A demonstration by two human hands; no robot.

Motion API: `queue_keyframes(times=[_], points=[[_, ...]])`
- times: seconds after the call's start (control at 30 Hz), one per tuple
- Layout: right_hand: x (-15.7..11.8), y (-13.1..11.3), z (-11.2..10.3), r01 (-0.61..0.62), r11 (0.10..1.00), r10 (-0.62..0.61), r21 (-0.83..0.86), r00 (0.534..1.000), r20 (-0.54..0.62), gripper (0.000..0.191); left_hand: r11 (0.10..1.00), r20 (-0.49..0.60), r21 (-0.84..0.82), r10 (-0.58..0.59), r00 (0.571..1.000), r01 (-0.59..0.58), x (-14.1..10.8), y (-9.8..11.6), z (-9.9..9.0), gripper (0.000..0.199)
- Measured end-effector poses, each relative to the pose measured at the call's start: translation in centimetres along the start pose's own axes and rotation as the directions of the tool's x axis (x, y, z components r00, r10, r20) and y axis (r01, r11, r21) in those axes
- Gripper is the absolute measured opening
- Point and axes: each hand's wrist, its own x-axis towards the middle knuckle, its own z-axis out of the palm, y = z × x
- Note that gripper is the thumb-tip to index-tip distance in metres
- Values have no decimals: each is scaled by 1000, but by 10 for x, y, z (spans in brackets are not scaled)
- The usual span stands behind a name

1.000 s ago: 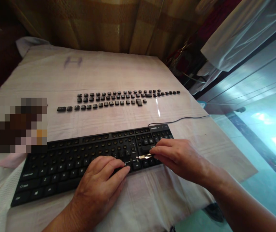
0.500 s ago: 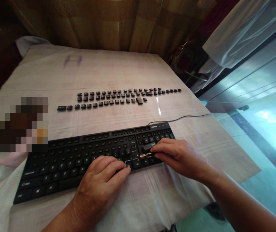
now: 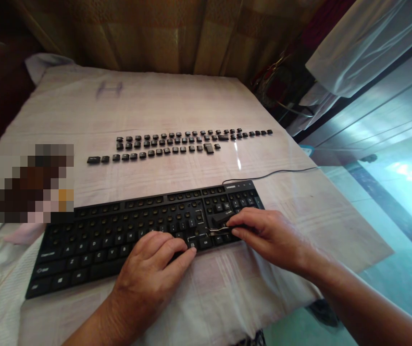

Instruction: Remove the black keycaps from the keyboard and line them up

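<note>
The black keyboard (image 3: 101, 271) lies at a slant on the cloth-covered table, with several keys in place and bare sockets in its upper rows. My left hand (image 3: 157, 264) rests on its lower middle keys, fingers extended and lying flat, thumb near a key at the front edge. My right hand (image 3: 267, 238) pinches a thin metal fork (image 3: 218, 230), its tines pointing left over the keyboard's right part. A long shift keycap (image 3: 222, 217) lies tilted just above the fork, by my right fingertips; whether they touch it I cannot tell.
Loose black keycaps (image 3: 155, 154) lie in rows on the tablecloth (image 3: 177, 105) behind the keyboard. A cable (image 3: 278, 171) runs off rightward from the keyboard. A pixelated area covers something at the left. Curtains (image 3: 177, 36) hang behind the table.
The view has shifted slightly. The fork's tines have tilted a little, and the shift keycap sits at a slightly different angle. My left hand stays in place.
</note>
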Motion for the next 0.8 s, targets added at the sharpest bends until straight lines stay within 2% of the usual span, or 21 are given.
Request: queue_keyframes(times=[0.07, 0.27, 0.53, 0.67, 0.8], points=[[-2, 0, 2, -22, 1000, 22, -3, 1000, -8, 15, 1000, 2, 1, -7, 1000, 7, 0, 0, 1, 21], [-4, 4, 5, 104, 987, -106, -119, 994, -12, 21, 1000, -6, -2, 14, 1000, -14, -3, -1, 4, 23], [4, 1, -2, 7, 998, -1, -63, 997, 81, 18, 999, -8, -32, -4, 1000, 4, -4, 0, 4, 24], [2, 1, -1, 10, 998, -5, -69, 997, 77, 18, 998, 2, -11, -69, 998, 69, 3, 5, 3, 21], [-2, 0, 2, 6, 996, -1, -92, 999, 53, 19, 989, 67, 51, -139, 988, 136, 17, 12, 2, 20]])
